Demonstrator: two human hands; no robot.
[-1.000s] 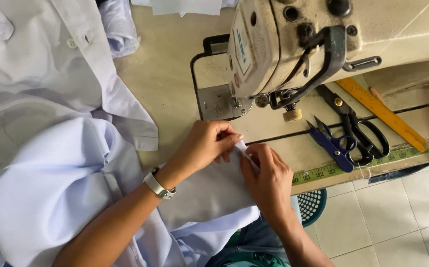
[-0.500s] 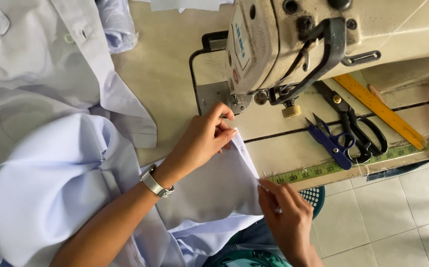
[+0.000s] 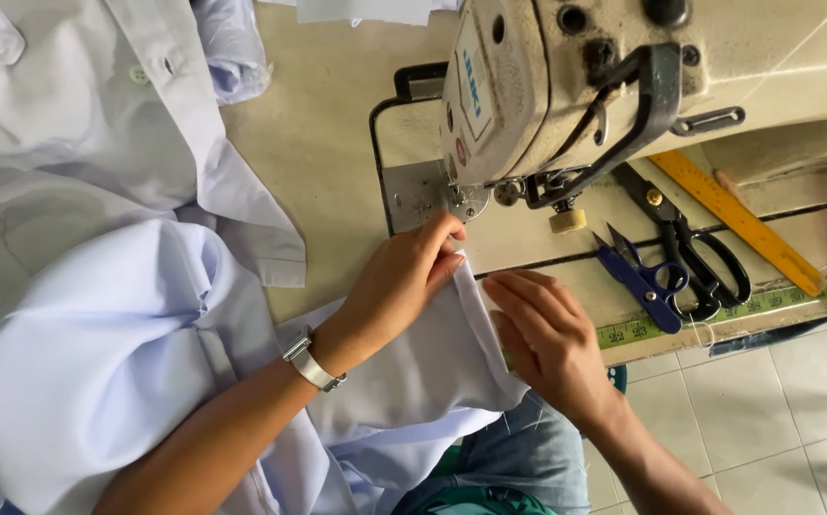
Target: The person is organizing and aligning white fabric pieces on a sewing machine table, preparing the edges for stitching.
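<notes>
Fabric point(image 3: 433, 367), pale blue-white, lay on sewing table point(image 3: 337, 143) w/ its folded edge pointing up toward presser foot point(image 3: 454, 195) of cream sewing machine point(image 3: 566, 86). Left hand point(image 3: 404, 281) was pinching that folded corner, fingers closed on cloth just below the foot; silver watch point(image 3: 313, 360) on wrist. Right hand point(image 3: 547, 334) lay flat beside it, fingers together, pressing the fabric edge at table's front. Near right: blue thread snips point(image 3: 647, 277), black scissors point(image 3: 695, 243), yellow ruler point(image 3: 736, 221). More shirts point(image 3: 80, 124) piled at left.
</notes>
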